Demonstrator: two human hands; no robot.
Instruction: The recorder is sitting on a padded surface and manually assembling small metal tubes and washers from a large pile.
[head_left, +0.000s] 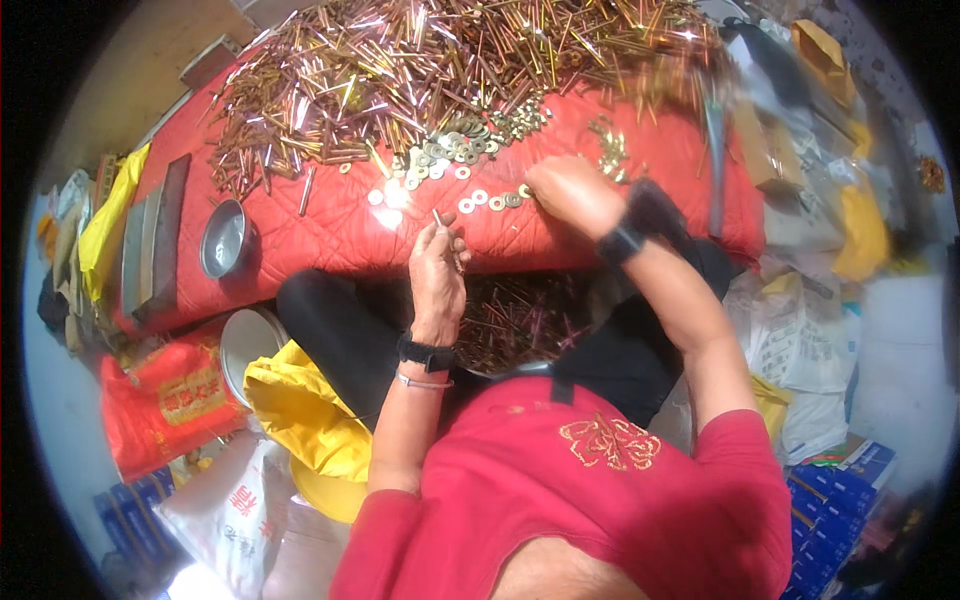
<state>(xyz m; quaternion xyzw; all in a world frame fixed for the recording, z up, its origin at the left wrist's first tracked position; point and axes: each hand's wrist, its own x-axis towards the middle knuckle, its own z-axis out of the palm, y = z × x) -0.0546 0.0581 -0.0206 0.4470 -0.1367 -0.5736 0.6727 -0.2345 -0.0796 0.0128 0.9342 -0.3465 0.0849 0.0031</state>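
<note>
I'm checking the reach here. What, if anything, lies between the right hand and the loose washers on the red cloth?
Nothing visible does. The right hand is already at the row of washers on the red quilted cloth, its fingertips right by the nearest one. The left hand, holding a thin bolt, sits nearer the body, clear of them.

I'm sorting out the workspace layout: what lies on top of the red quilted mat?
On the red quilted mat lie a big heap of brass-coloured bolts, loose washers and a small metal bowl. The right hand covers some washers; whatever is under the heap is hidden.
</note>
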